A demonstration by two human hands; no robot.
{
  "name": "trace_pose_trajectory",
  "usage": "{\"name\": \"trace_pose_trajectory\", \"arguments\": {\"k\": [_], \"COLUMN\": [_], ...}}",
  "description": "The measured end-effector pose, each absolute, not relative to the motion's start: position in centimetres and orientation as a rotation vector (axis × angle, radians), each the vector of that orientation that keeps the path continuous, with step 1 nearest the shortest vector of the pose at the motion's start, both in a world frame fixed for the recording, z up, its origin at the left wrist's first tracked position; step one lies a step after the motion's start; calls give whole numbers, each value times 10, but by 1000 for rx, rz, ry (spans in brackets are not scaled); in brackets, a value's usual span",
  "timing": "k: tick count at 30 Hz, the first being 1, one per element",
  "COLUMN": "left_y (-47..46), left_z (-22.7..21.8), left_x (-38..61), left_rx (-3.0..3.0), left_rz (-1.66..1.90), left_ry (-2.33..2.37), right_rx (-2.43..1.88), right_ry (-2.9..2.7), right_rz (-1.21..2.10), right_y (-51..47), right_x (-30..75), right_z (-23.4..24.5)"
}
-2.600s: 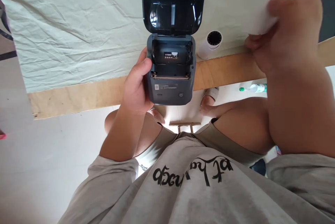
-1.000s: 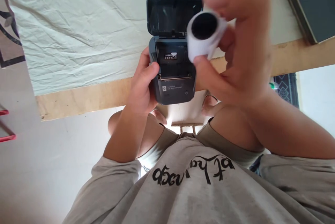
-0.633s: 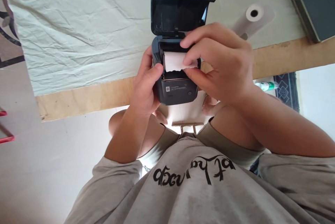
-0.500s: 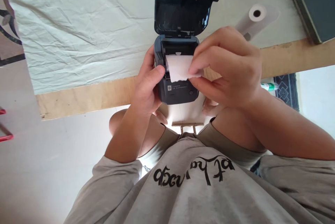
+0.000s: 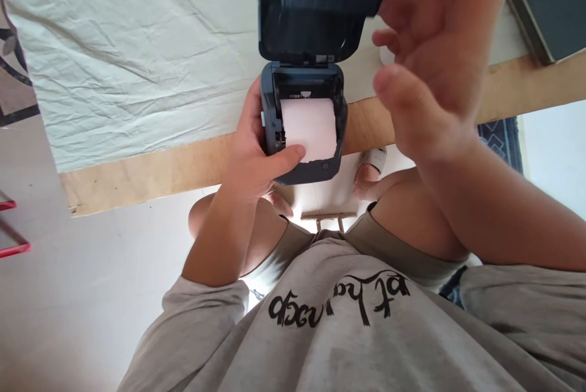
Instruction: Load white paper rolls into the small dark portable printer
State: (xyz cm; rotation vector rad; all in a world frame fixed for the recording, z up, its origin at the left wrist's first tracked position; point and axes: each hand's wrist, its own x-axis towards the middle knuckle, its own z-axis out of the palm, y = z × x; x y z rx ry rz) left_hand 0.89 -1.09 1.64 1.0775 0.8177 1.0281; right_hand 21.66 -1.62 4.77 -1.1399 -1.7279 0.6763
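My left hand [image 5: 256,163] is wrapped around the left side of a small dark label printer [image 5: 271,99], its thumb pressing the front end of the white paper [image 5: 314,123]. That paper comes from inside the printer and lies over the front of the body. Hinged at the back, the printer's black lid [image 5: 315,25] stands wide up. My right hand [image 5: 434,68] is beside the lid's right edge, fingers spread and thumb stretched out. Some of its fingertips are at or behind the lid, so contact there is hard to tell.
A pale, creased cloth [image 5: 151,62] covers the table, whose wooden edge [image 5: 151,172] runs below the printer. At the upper right lies a dark flat box-like object [image 5: 553,7]. A red-framed item [image 5: 13,250] stands at far left. My knees are under the table edge.
My right hand has let go of the paper and moved up beside the lid. The paper now lies flatter over the printer's front, and my left thumb has shifted onto it.
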Motion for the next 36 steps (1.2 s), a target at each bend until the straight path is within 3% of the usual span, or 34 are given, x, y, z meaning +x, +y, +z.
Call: {"name": "trace_pose_trajectory", "arguments": {"k": [5, 19, 36], "left_y": [-13, -21, -13], "left_z": [18, 24, 22], "left_x": [11, 21, 17], "left_rx": [1023, 999, 821], "left_rz": [1056, 1121, 1079], "left_ry": [840, 838, 758], "right_rx": [-1112, -1068, -1184], "right_ry": [-1604, -1842, -1842], "right_rz": [556, 1152, 1044], "right_y": [-16, -11, -5], "right_x": [214, 203, 203], "right_z": [45, 38, 28]}}
